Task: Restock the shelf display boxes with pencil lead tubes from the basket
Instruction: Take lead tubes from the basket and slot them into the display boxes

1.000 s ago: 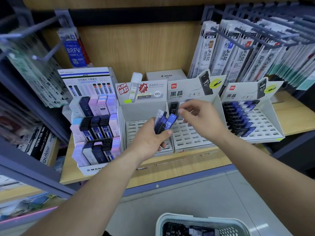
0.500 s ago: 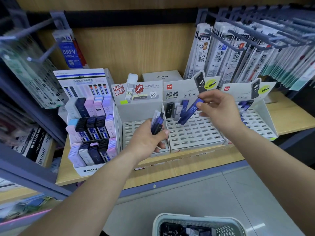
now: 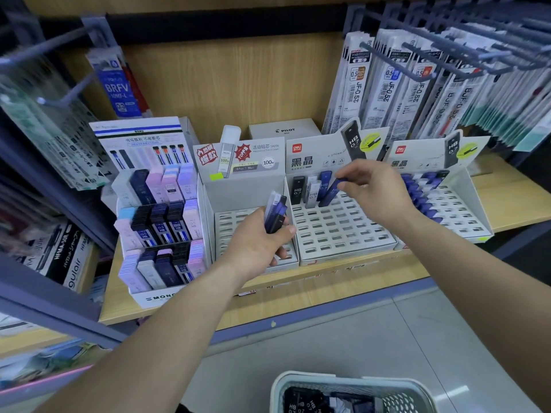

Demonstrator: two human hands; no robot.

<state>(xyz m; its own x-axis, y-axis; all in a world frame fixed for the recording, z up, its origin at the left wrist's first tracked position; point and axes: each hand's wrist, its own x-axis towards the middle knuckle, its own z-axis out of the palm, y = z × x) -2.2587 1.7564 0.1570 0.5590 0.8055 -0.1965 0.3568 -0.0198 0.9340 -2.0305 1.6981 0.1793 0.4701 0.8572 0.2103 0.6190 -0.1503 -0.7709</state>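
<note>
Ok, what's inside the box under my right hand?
Display box: black tube, pale tube, blue tube in the back row, plus a second blue tube the right hand pinches. The hand hides the back right slots.

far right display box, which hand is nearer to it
Right. The right hand, pinching a blue tube, hovers at the left edge of the far right display box; the left hand, gripping more tubes, is two boxes left.

Head view, forward-down, close to shelf, basket at bottom edge
</note>
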